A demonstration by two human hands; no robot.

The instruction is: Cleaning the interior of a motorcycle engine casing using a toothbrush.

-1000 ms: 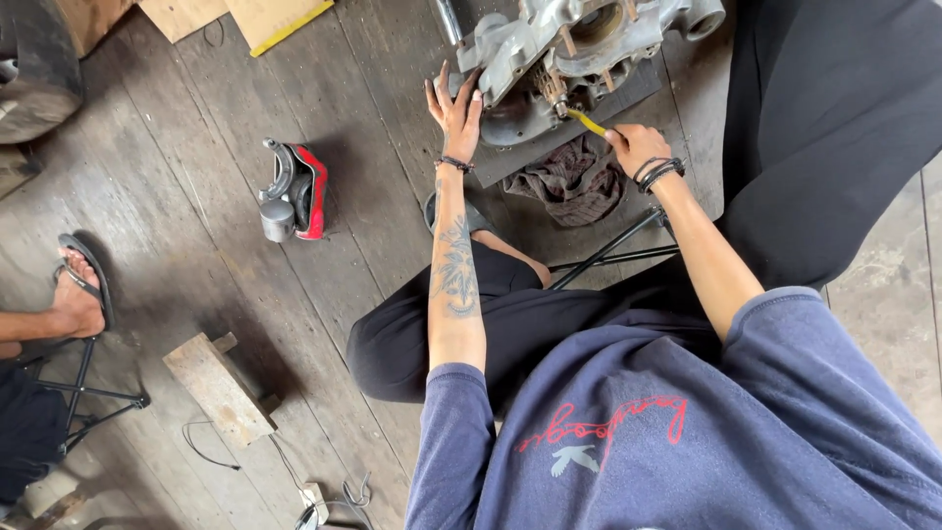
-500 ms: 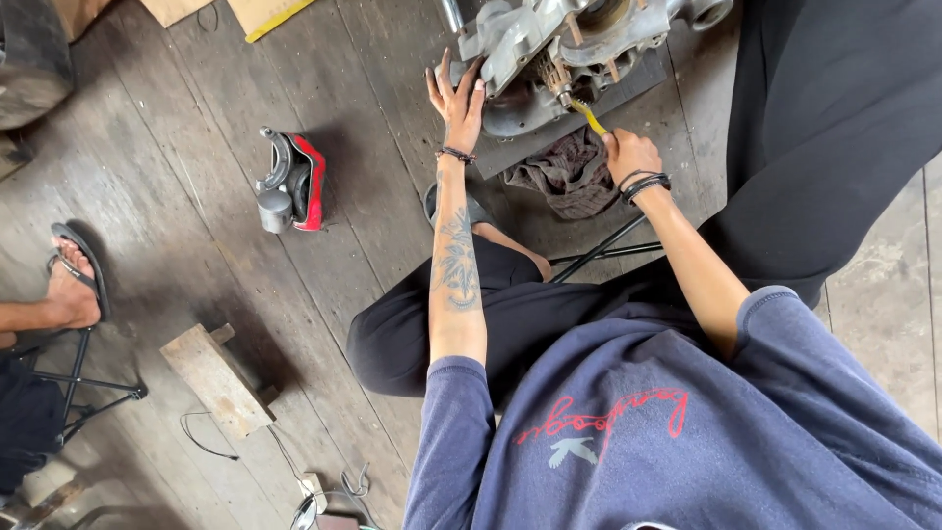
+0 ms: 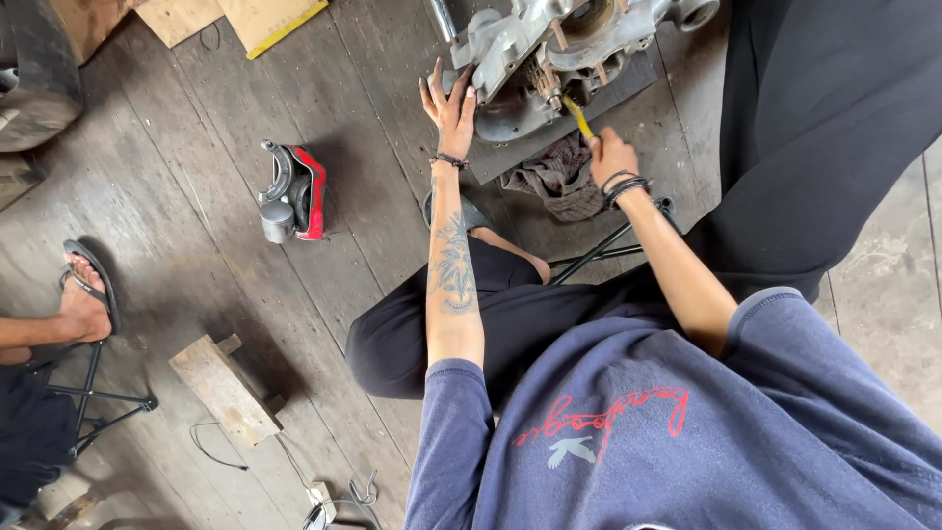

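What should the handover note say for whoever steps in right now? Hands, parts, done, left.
Left hand: open, palm flat against the grey engine casing, steadying it.
Right hand: gripping a yellow-handled tool, tip in at the gear area of the casing.
Casing sits on a dark mat on the plank floor; rag lies beside it.
Red power tool lies apart, untouched.
Done: cannot tell. Left: work at the gear is under way.

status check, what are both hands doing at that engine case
Left hand flat against the grey engine case, steadying it. Right hand grips a yellow-handled tool, tip in the case. Rag beneath; nothing in the way.
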